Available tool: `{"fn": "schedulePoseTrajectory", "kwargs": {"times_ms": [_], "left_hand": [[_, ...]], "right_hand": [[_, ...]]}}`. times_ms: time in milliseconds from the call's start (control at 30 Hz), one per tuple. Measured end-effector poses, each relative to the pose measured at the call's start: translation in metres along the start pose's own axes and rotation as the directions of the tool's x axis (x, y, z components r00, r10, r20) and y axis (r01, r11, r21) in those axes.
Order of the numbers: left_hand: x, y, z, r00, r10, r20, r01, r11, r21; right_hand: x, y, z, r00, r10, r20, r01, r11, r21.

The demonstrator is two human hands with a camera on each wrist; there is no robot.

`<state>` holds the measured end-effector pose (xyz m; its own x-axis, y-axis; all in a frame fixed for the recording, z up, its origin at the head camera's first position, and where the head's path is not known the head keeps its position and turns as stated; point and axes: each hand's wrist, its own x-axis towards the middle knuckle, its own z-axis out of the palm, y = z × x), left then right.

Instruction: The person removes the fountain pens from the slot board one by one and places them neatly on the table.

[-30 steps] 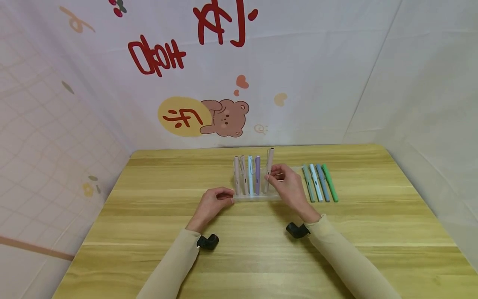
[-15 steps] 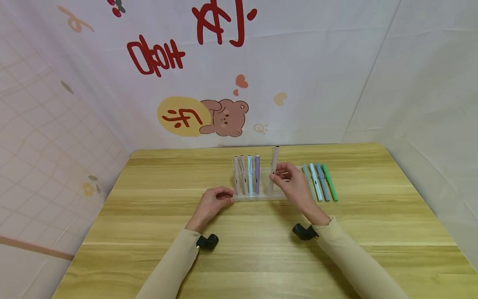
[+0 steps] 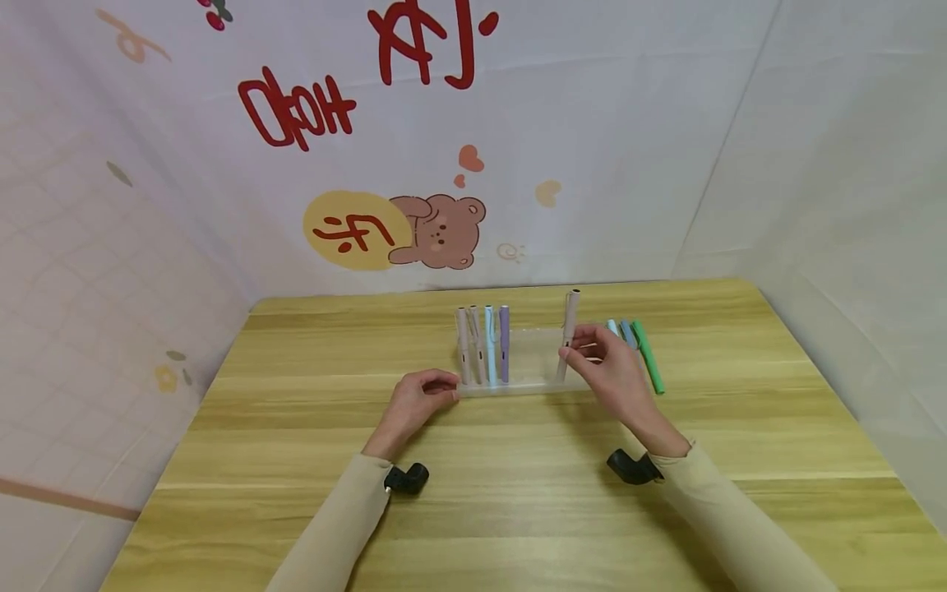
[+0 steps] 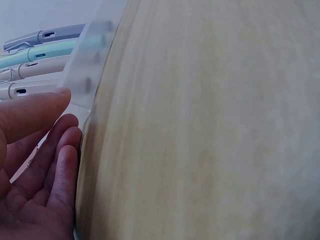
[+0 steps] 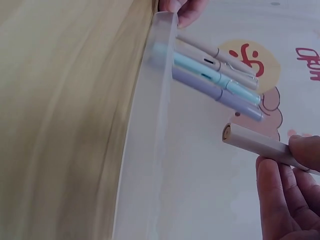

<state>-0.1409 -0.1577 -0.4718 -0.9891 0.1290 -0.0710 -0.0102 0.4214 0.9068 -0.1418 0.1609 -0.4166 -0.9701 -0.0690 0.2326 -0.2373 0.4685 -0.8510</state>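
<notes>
A clear pen stand (image 3: 528, 388) stands near the back of the table. My left hand (image 3: 414, 407) holds its left end, thumb and fingertips at the corner in the left wrist view. Two pinkish-beige pens, a light blue pen (image 3: 490, 345) and a purple pen (image 3: 505, 344) lean in the stand's left part. My right hand (image 3: 617, 378) pinches another beige pen (image 3: 570, 315) between thumb and fingers, nearly upright over the stand's right part. In the right wrist view, the lower end of this held pen (image 5: 250, 140) is apart from the stand's front ledge.
Right of the stand, a green pen (image 3: 649, 358) lies on the wooden table (image 3: 518, 493). A blue pen (image 3: 627, 333) and a pale blue pen (image 3: 612, 326) beside it are partly hidden by my right hand. A white printed backdrop (image 3: 607, 148) rises behind the table.
My right hand has carried the beige pen rightward along the stand, away from the purple pen, and now covers more of the loose pens. My left hand stays at the stand's left end.
</notes>
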Motion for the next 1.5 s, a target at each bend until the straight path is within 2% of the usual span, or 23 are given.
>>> {"fn": "schedulePoseTrajectory", "kwargs": {"times_ms": [567, 1067, 1267, 1500], "left_hand": [[0.001, 0.001, -0.001, 1.000, -0.008, 0.010, 0.008, 1.000, 0.005], [-0.001, 0.003, -0.002, 1.000, -0.016, 0.018, 0.016, 1.000, 0.004], [0.000, 0.006, -0.002, 1.000, -0.019, 0.024, 0.019, 1.000, -0.008], [-0.004, 0.002, -0.002, 1.000, -0.023, 0.012, 0.023, 1.000, -0.006]], "right_hand": [[-0.015, 0.024, -0.038, 0.996, -0.001, -0.091, -0.007, 0.996, -0.092], [-0.020, 0.044, -0.072, 0.991, 0.046, -0.129, -0.062, 0.991, -0.120], [-0.023, 0.052, -0.086, 0.989, 0.061, -0.133, -0.082, 0.983, -0.162], [-0.024, 0.059, -0.096, 0.990, 0.071, -0.122, -0.095, 0.974, -0.204]]}}
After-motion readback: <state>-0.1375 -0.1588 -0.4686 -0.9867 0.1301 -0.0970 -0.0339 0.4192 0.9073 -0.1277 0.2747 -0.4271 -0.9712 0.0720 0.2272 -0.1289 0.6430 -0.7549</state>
